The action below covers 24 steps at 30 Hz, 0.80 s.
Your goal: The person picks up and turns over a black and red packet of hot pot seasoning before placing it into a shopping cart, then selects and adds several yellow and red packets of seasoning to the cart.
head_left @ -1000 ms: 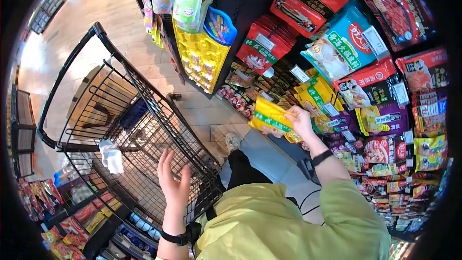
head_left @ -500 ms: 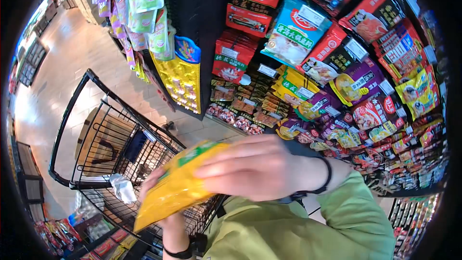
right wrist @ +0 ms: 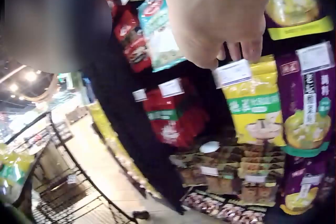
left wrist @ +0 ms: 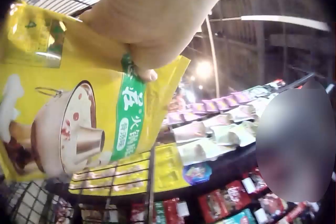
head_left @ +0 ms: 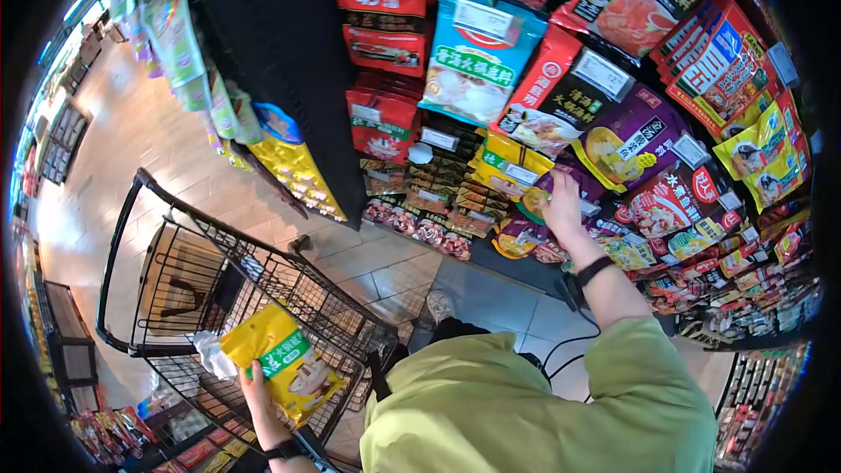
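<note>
My left hand (head_left: 257,396) holds a yellow hot pot soup base packet (head_left: 280,346) by its edge over the shopping cart (head_left: 188,228). In the left wrist view, the thumb lies on the packet's green label band (left wrist: 129,111), beside a printed pot. My right hand (head_left: 563,208) reaches to the rack. In the right wrist view, its fingertips (right wrist: 253,50) are at the top edge of a hanging yellow soup base packet (right wrist: 254,111), right by a price tag (right wrist: 233,73). I cannot tell whether they pinch it. Purple packets (right wrist: 307,103) hang alongside.
Red packets (head_left: 383,118), a teal packet (head_left: 477,61) and a red-and-black packet (head_left: 556,92) hang around my right hand. A crumpled white item (head_left: 213,355) lies at the cart's side. A dark rack side panel (head_left: 272,61) stands ahead; tiled floor (head_left: 197,140) lies beyond the cart.
The yellow packet has passed from my right hand to my left, which now has it over the cart. My right hand has gone back to the rack. The view has turned rightward.
</note>
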{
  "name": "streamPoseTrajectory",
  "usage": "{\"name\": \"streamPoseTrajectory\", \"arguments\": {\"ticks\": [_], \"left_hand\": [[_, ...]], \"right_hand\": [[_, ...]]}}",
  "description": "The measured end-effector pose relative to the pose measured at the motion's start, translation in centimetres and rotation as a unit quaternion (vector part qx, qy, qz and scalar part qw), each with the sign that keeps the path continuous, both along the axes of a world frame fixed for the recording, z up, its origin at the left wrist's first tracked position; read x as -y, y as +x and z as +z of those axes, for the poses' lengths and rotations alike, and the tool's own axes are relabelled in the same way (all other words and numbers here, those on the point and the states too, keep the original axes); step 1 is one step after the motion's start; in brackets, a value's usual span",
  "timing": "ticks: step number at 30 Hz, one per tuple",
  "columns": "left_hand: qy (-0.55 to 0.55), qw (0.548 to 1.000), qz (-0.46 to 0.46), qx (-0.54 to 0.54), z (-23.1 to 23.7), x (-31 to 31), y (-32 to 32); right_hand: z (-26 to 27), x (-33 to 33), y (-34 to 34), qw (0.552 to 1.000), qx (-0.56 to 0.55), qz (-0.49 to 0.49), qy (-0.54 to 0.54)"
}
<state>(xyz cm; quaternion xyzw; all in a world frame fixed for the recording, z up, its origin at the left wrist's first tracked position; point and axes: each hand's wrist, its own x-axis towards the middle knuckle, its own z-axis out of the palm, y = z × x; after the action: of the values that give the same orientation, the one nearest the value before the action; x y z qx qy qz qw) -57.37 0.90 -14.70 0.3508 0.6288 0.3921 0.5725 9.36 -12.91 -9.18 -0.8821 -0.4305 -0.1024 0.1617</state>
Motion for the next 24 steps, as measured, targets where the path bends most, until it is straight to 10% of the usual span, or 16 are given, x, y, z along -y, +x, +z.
{"name": "streamPoseTrajectory", "arguments": {"ticks": [5, 9, 15, 18, 21, 24], "left_hand": [[-0.013, 0.972, -0.137, -0.193, -2.8, -2.0, -1.3], [0.097, 0.933, -0.034, -0.344, 0.3, -1.0, -0.3], [0.144, 0.968, 0.029, -0.202, 6.5, 3.3, 5.7], [0.211, 0.934, -0.001, -0.290, 8.3, 4.5, 8.7], [0.239, 0.926, -0.031, -0.290, 10.6, 5.2, 14.2], [0.284, 0.899, -0.106, -0.316, 11.8, 5.2, 19.0]], "right_hand": [[-2.1, -3.3, 7.7, 0.989, 0.054, -0.050, -0.125], [-4.6, -5.0, 11.2, 0.973, -0.043, -0.045, -0.221], [-7.9, -5.3, 12.6, 0.971, -0.221, -0.029, -0.081], [-10.2, -4.7, 11.2, 0.990, 0.104, 0.089, -0.021], [-8.1, -4.4, 8.8, 0.985, -0.085, 0.070, -0.134], [-9.3, -2.4, 7.3, 0.984, -0.155, 0.075, 0.037]]}}
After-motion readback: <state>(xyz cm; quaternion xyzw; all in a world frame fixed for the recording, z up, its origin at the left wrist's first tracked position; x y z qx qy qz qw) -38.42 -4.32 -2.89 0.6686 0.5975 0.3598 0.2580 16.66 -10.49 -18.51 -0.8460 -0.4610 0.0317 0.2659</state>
